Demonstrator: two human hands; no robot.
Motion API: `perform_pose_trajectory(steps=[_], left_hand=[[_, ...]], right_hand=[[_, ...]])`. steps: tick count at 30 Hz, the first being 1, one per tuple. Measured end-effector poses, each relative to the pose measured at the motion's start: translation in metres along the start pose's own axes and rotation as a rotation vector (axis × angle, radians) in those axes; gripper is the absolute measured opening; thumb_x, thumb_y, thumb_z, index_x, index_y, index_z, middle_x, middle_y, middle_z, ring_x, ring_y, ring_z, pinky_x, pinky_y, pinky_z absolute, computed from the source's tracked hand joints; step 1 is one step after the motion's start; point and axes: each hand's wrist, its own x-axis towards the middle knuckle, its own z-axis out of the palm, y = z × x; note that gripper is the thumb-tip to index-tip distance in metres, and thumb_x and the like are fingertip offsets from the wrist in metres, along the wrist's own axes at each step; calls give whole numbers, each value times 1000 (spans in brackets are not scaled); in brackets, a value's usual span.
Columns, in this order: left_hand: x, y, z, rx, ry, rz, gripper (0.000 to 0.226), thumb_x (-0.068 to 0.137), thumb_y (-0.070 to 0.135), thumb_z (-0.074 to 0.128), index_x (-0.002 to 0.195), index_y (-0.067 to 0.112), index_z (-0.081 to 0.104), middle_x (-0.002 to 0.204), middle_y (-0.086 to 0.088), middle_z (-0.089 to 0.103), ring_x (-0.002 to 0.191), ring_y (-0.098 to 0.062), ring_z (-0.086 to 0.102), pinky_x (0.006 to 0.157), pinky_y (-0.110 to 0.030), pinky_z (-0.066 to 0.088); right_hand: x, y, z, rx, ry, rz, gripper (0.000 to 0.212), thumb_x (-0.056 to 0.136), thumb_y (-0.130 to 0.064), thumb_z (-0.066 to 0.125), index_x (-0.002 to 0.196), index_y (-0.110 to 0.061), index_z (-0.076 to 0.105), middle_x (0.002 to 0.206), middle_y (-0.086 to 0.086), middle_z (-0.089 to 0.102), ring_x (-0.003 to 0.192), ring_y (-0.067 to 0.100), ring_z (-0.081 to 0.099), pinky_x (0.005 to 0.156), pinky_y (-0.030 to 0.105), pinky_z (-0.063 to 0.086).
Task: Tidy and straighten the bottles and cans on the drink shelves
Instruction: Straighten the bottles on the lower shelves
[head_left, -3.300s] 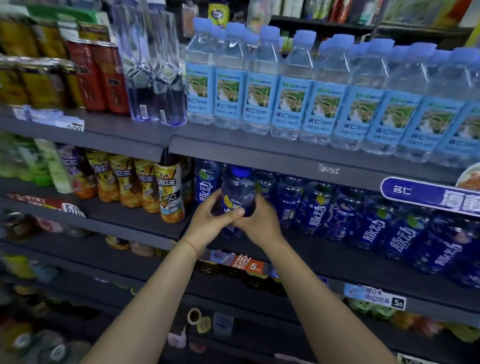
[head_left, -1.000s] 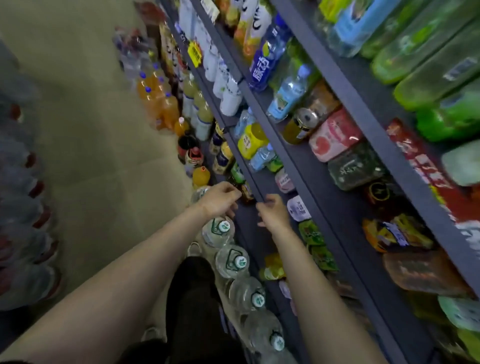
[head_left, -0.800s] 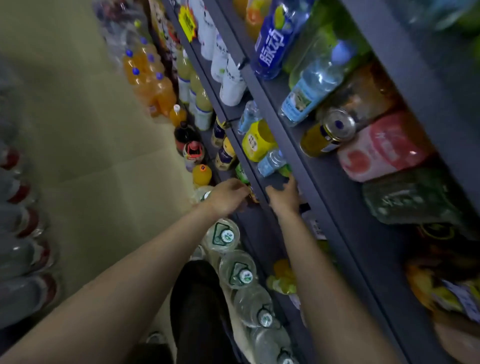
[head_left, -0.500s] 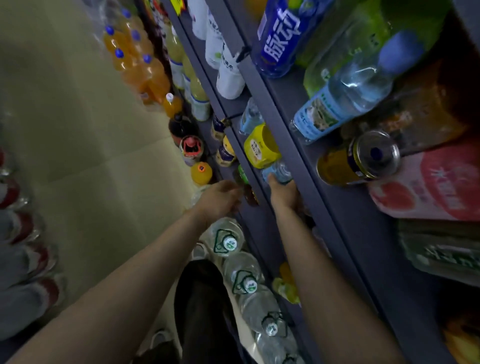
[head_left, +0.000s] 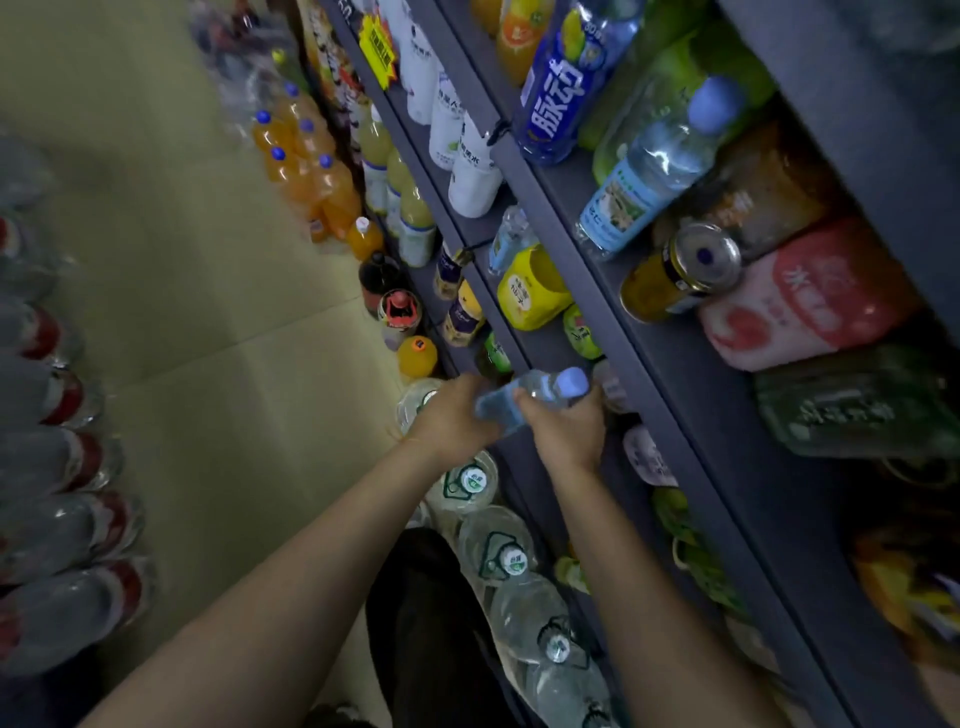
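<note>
The view looks steeply down along a dark grey drink shelf that runs from the top of the picture to the bottom right, with the pale floor at the left.

Both hands meet on one small water bottle with a light blue cap and a light blue label. The bottle is tilted, almost lying, with its cap toward the shelf and its bottom toward the floor side. It is in the air just in front of the edge of a lower shelf level, not standing on it. The left hand holds the bottom end of the bottle, and its fingers are hidden behind the bottle. The right hand grips the neck part just under the cap, with the thumb curled over the bottle. The two hands are close together, with only the bottle between them.

Just below the hands, a row of large clear water jugs with white and green caps stands on the floor along the foot of the shelf. On the shelf above the hands there is a yellow bottle, and higher up a gold can beside a second water bottle with a blue cap. Orange drink bottles stand on the floor further away.
</note>
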Motion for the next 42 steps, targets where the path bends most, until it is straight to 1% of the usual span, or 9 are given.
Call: perform_pose_trajectory(steps=[5, 8, 11, 16, 21, 30, 35, 38, 42], left_hand=[[-117, 4, -1, -79, 102, 234, 57, 61, 46, 78, 111, 27, 57, 103, 6, 64, 94, -16, 63, 77, -35, 53], [-205, 26, -9, -415, 110, 313, 48, 65, 36, 89, 105, 18, 70, 99, 0, 73, 86, -10, 67, 77, -29, 53], [-290, 65, -16, -666, 49, 306, 43, 74, 44, 81, 106, 17, 74, 104, -6, 76, 94, -18, 71, 89, -41, 56], [-409, 151, -11, -776, -67, 475, 55, 79, 49, 73, 117, 9, 69, 113, -14, 72, 110, -31, 67, 99, -46, 51], [-507, 226, 35, -755, -174, 684, 40, 87, 34, 67, 120, 13, 68, 117, -11, 71, 110, -29, 67, 90, -38, 56], [-646, 353, 206, -681, -433, 1009, 58, 76, 28, 74, 129, 9, 59, 118, -11, 70, 106, -27, 67, 79, -30, 58], [-714, 430, 339, -537, -479, 1134, 69, 76, 39, 80, 136, 14, 55, 134, -6, 62, 124, -20, 59, 106, -40, 46], [-747, 462, 417, -531, -471, 1099, 82, 80, 39, 79, 147, 17, 40, 151, 1, 42, 136, -11, 42, 110, -33, 38], [-774, 498, 495, -463, -441, 1150, 99, 60, 61, 85, 143, 26, 45, 147, 0, 48, 137, -16, 44, 111, -44, 41]], right_hand=[[-110, 8, -41, 180, -32, -213, 47, 68, -44, 84, 101, -21, 60, 91, -10, 68, 81, 4, 66, 67, 25, 51], [-185, 3, -95, 286, -49, -372, 38, 76, -58, 73, 90, -25, 61, 82, -4, 67, 73, 12, 66, 65, 33, 53], [-257, -4, -158, 394, -138, -488, 27, 93, -48, 61, 84, -22, 62, 73, 2, 62, 62, 14, 57, 60, 37, 47], [-361, -8, -262, 463, -147, -689, 19, 87, -40, 69, 100, -26, 66, 97, -6, 71, 87, 6, 66, 79, 28, 50], [-434, 14, -373, 330, -34, -825, 57, 78, -42, 79, 127, -31, 51, 117, -7, 64, 103, 6, 64, 84, 29, 55], [-518, 122, -579, 378, 413, -944, 54, 76, -36, 78, 123, -35, 53, 115, -10, 63, 103, 6, 62, 86, 38, 56], [-545, 214, -715, 367, 609, -919, 47, 81, -41, 74, 123, -37, 54, 117, -16, 63, 103, -1, 60, 84, 28, 52], [-552, 266, -787, 294, 701, -850, 74, 78, -54, 71, 142, -30, 43, 136, -14, 53, 120, 6, 52, 96, 35, 49], [-558, 314, -864, 321, 787, -839, 72, 84, -36, 74, 147, -27, 38, 121, -21, 49, 108, -4, 48, 89, 22, 47]])
